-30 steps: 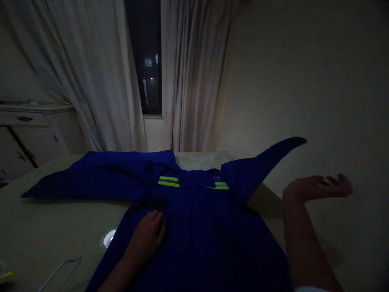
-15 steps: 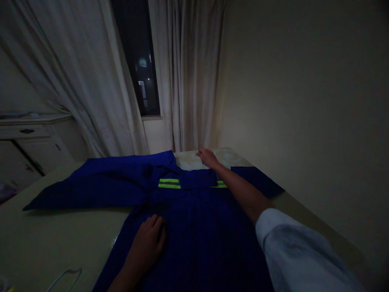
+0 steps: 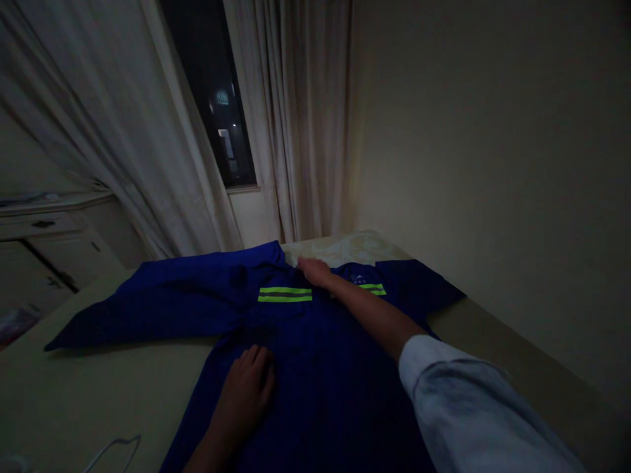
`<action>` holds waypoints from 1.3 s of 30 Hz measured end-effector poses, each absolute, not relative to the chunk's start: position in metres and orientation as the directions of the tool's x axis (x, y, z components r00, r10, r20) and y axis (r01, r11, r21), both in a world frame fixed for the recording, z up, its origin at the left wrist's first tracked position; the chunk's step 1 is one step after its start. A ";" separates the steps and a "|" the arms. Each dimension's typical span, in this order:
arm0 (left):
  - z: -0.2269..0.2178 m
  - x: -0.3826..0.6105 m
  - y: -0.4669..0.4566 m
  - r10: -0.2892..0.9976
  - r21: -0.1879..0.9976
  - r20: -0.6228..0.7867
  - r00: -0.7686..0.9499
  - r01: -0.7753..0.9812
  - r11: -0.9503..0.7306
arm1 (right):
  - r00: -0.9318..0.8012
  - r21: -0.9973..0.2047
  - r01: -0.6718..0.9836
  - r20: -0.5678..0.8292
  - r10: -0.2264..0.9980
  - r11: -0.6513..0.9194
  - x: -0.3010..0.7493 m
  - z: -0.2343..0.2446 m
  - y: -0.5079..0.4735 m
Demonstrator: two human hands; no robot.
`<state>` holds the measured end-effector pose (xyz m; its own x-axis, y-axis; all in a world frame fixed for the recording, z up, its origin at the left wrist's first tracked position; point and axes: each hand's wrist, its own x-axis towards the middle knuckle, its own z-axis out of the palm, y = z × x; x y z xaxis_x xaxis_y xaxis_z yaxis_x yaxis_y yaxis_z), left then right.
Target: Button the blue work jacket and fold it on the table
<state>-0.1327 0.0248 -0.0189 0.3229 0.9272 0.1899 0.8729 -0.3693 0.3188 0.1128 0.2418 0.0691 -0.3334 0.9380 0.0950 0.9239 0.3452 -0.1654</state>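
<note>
A dark blue work jacket lies spread out on the bed-like surface, its left-side sleeve stretched out flat. Yellow-green reflective strips cross its chest, and a small white print shows above the strip on the right. My left hand rests palm down on the lower front, fingers loosely bent and holding nothing. At the neck end, my right hand has its fingers closed at the jacket's collar; the exact hold is partly hidden by the hand.
A thin wire loop, possibly a hanger, lies at lower left. Long curtains hang behind, either side of a dark window. A pale cabinet stands far left; a plain wall rises along the right.
My right hand has moved left along the neck end. The collar flap that covered part of the strips has shifted, and more of both strips and the print shows. My left hand stays put.
</note>
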 end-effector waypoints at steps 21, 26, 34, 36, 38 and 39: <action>-0.036 -0.142 0.034 0.867 0.098 0.214 0.451 0.873 -0.478 | 0.128 -0.347 0.936 0.165 0.978 -0.064 0.126 0.014 0.205; -0.003 -0.122 0.046 0.885 -0.041 0.084 0.459 0.889 -0.457 | 0.161 -0.352 0.932 0.177 0.971 -0.090 0.124 -0.003 0.215; 0.003 -0.025 0.164 0.857 0.001 0.266 0.441 0.889 -0.457 | 0.112 -0.375 0.927 0.261 0.959 -0.006 0.134 -0.018 0.222; -0.013 -0.013 0.190 0.879 0.044 0.242 0.411 0.900 -0.433 | 0.090 -0.395 0.919 0.251 0.964 0.017 0.136 -0.020 0.225; -0.026 -0.010 0.204 0.899 0.051 0.186 0.397 0.909 -0.413 | 0.074 -0.422 0.906 0.231 0.970 0.032 0.139 -0.020 0.228; -0.030 -0.011 0.206 0.903 0.052 0.163 0.397 0.911 -0.409 | 0.092 -0.441 0.897 0.217 0.972 0.014 0.140 -0.020 0.229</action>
<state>-0.0108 0.2065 -0.0304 0.3965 0.9034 0.1634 0.9110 -0.4092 0.0517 0.1403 0.2289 -0.0199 0.0917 0.9719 0.2168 0.8974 0.0137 -0.4411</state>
